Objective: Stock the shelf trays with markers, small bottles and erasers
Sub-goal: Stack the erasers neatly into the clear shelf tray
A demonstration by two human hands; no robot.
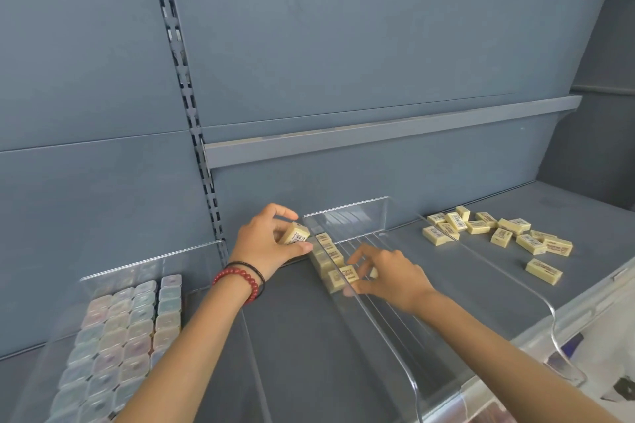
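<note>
The left hand (268, 245) gripped a spare eraser (295, 233), ready. The right hand (390, 276) pinched a second eraser (347, 274), likely to straighten the row in the clear tray (347, 209).

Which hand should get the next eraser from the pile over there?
Probably the right hand: the loose erasers lie on the shelf on its side. The left hand is farther off, holding an eraser. The right first lets go of its row eraser.

The left hand (266, 244) pinched one eraser (294, 233) just beside the clear tray (347, 213). The right hand (388, 276) gripped another eraser (347, 274) in the tray's leftmost lane, while loose erasers (498, 235) lay on the shelf (309, 336).
</note>
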